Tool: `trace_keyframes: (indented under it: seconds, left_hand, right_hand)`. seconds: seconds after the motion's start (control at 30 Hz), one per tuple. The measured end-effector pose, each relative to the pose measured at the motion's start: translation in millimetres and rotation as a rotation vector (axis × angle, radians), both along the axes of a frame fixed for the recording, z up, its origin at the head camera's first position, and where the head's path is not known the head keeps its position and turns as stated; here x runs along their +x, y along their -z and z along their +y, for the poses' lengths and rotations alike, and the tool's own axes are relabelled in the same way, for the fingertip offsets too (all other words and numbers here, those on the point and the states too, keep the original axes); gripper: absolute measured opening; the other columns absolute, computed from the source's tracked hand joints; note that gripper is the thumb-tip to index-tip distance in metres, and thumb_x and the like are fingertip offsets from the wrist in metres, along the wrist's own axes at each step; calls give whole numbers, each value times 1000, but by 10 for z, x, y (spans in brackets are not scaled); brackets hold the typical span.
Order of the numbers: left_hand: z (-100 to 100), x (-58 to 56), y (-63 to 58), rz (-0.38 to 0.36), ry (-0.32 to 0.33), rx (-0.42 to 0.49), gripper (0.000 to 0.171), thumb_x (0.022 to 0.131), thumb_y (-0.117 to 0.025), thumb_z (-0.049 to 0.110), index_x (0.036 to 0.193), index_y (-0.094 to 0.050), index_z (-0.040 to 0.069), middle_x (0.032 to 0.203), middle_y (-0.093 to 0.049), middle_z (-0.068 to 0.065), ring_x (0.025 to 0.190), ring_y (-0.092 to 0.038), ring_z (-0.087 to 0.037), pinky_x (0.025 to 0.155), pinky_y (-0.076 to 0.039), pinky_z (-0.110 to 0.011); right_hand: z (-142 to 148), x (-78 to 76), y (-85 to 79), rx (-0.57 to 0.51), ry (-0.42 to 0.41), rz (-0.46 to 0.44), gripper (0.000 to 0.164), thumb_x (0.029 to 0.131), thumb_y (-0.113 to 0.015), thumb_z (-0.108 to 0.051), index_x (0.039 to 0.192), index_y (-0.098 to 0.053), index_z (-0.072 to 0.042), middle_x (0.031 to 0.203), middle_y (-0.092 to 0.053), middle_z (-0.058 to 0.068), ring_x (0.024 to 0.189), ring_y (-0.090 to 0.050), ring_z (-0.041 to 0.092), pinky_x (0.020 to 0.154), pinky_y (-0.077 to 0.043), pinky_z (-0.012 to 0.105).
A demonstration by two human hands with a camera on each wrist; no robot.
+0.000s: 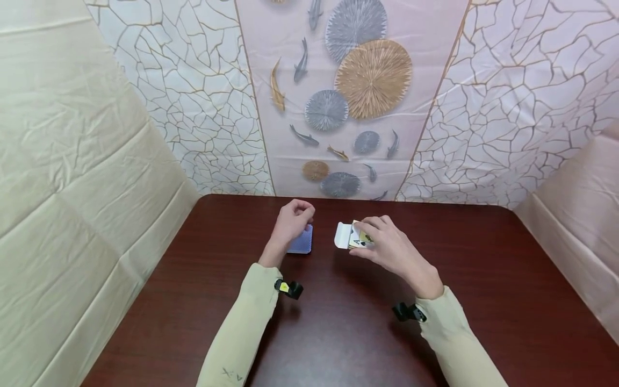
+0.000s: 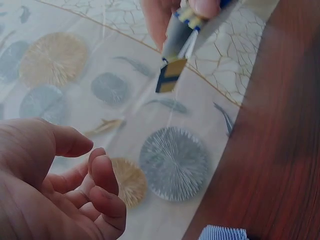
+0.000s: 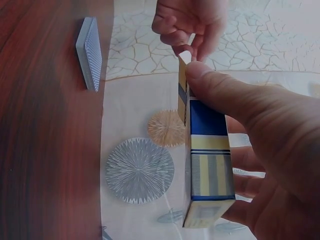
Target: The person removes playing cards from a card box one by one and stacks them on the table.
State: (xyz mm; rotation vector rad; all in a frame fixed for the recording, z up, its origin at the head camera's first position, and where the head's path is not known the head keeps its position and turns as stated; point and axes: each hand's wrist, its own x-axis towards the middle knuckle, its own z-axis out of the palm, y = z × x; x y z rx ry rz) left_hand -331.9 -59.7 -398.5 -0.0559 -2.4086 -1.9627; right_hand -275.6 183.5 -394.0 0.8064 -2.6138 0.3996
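Observation:
My right hand (image 1: pixel 389 247) grips a playing-card box (image 3: pixel 212 170) above the table, thumb on one side and fingers on the other. The box is blue, cream and gold, with its end flap (image 1: pixel 342 235) folded out toward the left. A white face marked with an "A" and a spade shows beside the flap in the head view; whether it is a card or print, I cannot tell. A deck of blue-backed cards (image 1: pixel 301 243) lies on the table. Just over that deck hovers my left hand (image 1: pixel 292 219), its fingers (image 2: pixel 106 170) loosely curled around nothing.
The dark reddish-brown table (image 1: pixel 329 333) ends at a patterned backdrop (image 1: pixel 338 156) with fish and round motifs. Beige cloth (image 1: pixel 96 161) hangs along the left side, and more cloth on the right. A small black camera is strapped to each wrist.

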Motion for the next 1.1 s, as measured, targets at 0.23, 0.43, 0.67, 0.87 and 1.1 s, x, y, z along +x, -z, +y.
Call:
trace_keyframes:
  seconds: [0.23,0.43,0.67,0.87,1.1]
  left_hand:
    - [84,138,-30,8,102,-7,17,95,-62,19,108,-62,7,81,-64,-8,61,-61,-19,63,-50,-31]
    - [139,224,-41,50,168,-57,21,97,-61,20,113,-61,7,87,-66,-14,75,-65,-36,65,-52,-29]
    - [181,293,-36,59,201,-91,22,97,-60,23,114,-61,10,94,-68,-21,78,-67,-39,60,-50,-29]
    - [248,330,-47,65,240,-25,23,98,-60,19,116,-60,5,87,-65,-13,73,-64,-35,60,-50,-25]
    - [322,367,-17,50,261,-22,19,98,-60,19,113,-61,7,86,-64,-17,67,-58,-30,58,-44,-26]
  right_hand:
    - [-4,4,-5,7,2,-21,59,75,-83,-42,122,-68,-10,119,-64,12,104,-53,29,78,-51,41]
    - [-7,1,0,-2,-6,1,59,74,-84,-41,121,-68,-10,118,-65,12,103,-53,29,78,-50,40]
    - [-21,-10,7,-9,-21,31,59,74,-84,-41,121,-68,-9,117,-65,11,102,-54,30,78,-50,41]
    - [-28,6,8,-7,-20,30,59,74,-84,-41,121,-68,-10,118,-65,12,103,-53,29,78,-50,41]
    - [-38,27,-8,-7,-28,35,59,74,-84,-41,121,-67,-9,118,-65,12,104,-53,29,79,-51,41]
